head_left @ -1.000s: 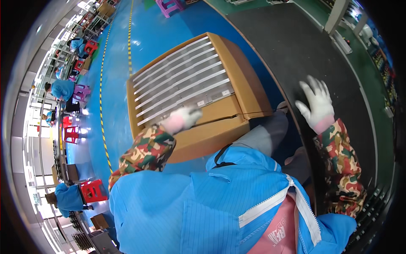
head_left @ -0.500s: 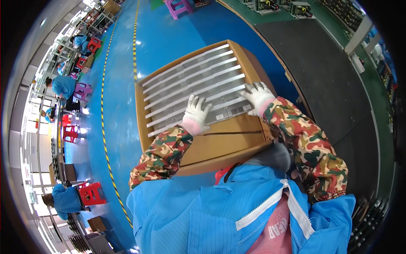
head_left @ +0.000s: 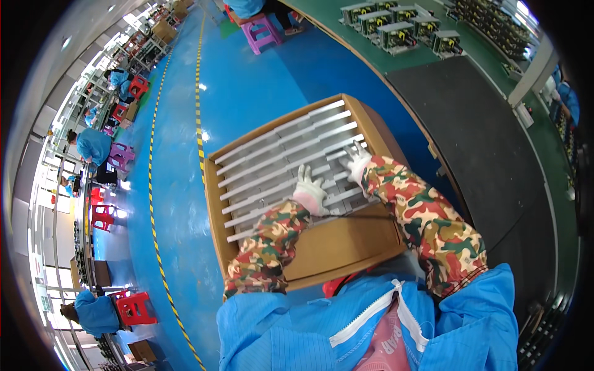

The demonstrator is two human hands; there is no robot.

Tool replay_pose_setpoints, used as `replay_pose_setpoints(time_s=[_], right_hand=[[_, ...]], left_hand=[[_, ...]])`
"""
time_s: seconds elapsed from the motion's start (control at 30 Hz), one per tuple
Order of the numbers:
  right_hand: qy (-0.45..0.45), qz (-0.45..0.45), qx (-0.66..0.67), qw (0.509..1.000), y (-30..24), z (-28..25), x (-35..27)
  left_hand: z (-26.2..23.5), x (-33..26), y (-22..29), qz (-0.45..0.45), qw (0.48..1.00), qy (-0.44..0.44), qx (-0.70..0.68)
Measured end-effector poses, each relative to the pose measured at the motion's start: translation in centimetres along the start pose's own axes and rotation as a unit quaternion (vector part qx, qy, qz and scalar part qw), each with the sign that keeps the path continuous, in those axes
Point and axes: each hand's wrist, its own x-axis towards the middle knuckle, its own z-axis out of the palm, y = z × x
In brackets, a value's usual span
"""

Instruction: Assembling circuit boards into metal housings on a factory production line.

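two white-gloved hands reach into an open cardboard box (head_left: 334,247) on a blue floor (head_left: 179,204); left hand (head_left: 309,188) and right hand (head_left: 357,161), fingers spread, lie flat on rows of grey trays (head_left: 272,164) inside

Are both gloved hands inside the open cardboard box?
Yes, the left hand and right hand rest on the grey trays inside the cardboard box.

I see white gloves on my left hand (head_left: 309,188) and right hand (head_left: 357,162), with camouflage sleeves (head_left: 427,222) in green, red and tan. The box (head_left: 337,247) is brown, its trays (head_left: 278,167) pale grey. The floor (head_left: 247,86) is blue with a yellow-black line (head_left: 199,80).
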Motion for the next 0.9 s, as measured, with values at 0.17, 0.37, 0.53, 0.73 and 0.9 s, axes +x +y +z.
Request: replay_pose_setpoints(time_s=[0.17, 0.37, 0.53, 0.73, 0.9], right_hand=[[-0.006, -0.053, -0.012, 0.999, -1.7, -2.4, 0.4], [-0.022, 0.012, -0.001, 1.0, -1.1, 1.1, 2.8], [0.031, -0.016, -0.008, 0.999, -2.8, -1.8, 1.3], [0.12, 0.066, -0.001, 0.991, -3.6, -2.6, 0.1], [0.164, 0.077, -0.056, 0.982, -1.4, -6.9, -5.1]], left_hand=[[0.7, -1.5, -0.6, -0.042, 0.998, 0.022, -0.037], [-0.1, -0.8, -0.6, -0.031, 0.997, 0.064, -0.017], [1.8, -1.1, -1.6, -0.072, 0.993, 0.095, -0.022], [4.0, -2.3, -2.4, -0.07, 0.973, 0.218, -0.024], [3.0, -4.6, -4.1, -0.114, 0.937, 0.33, -0.035]])
